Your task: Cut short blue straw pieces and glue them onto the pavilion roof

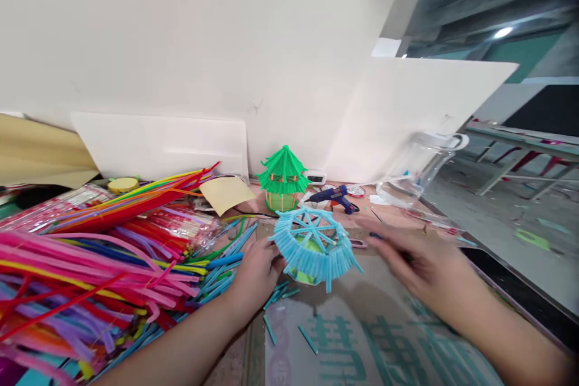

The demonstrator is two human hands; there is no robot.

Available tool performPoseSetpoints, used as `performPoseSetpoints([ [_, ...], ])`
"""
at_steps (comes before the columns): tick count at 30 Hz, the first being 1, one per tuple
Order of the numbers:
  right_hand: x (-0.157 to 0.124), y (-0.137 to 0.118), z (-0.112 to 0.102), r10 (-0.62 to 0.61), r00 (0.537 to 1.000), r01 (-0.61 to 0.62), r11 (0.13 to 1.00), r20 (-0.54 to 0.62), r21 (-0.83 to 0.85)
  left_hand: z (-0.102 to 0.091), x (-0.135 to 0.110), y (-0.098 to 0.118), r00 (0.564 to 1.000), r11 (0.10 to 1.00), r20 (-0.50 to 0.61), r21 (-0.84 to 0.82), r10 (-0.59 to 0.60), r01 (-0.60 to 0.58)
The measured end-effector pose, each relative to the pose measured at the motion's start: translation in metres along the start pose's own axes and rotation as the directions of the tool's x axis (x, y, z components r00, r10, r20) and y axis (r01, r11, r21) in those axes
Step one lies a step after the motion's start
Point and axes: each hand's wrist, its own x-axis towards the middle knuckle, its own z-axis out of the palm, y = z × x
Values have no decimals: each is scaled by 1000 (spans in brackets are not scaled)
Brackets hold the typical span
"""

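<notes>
A small round pavilion model (312,241) with a light-blue pipe-cleaner roof stands above the cardboard. Its top is an open ring with spokes, and a green base shows through. My left hand (259,271) grips the model's left side, with some fingertips hidden by the roof edge. To the right, my right hand (423,259) is blurred by motion and apart from the model. Its fingers are pinched together, with a small dark thing at their tips that I cannot make out. Short blue pipe-cleaner pieces (308,339) lie below the model.
Behind stands a finished-looking green pavilion model (283,178), beside a blue glue gun (335,196). Colourful pipe cleaners (90,277) pile up at left. A clear plastic jug (414,169) and a dark phone-like slab (520,289) are at right. White boards (181,54) rise behind.
</notes>
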Motion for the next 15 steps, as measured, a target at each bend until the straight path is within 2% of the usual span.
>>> performPoseSetpoints([
  [2, 0, 2, -14, 55, 992, -68, 992, -111, -108, -1, 0, 2, 1000, 1000, 9, 18, -22, 22],
  [5, 1, 9, -34, 187, 950, -246, 940, -249, -234, -1, 1, 2, 999, 999, 20, 35, -40, 39],
  [7, 2, 15, -44, 245, 930, -316, 914, -274, -256, 0, 1, 2, 999, 999, 22, 30, -40, 39],
  [8, 4, 19, -46, 243, 937, -308, 915, -253, -261, 0, 1, 1, 999, 999, 20, 27, -40, 39],
  [11, 8, 29, -45, 232, 968, -247, 946, -94, -208, 2, 0, 0, 999, 998, 10, 33, -47, 47],
  [15, 12, 47, -25, 197, 973, -180, 974, 119, -135, 4, 0, -3, 999, 998, 12, 44, -37, 37],
])
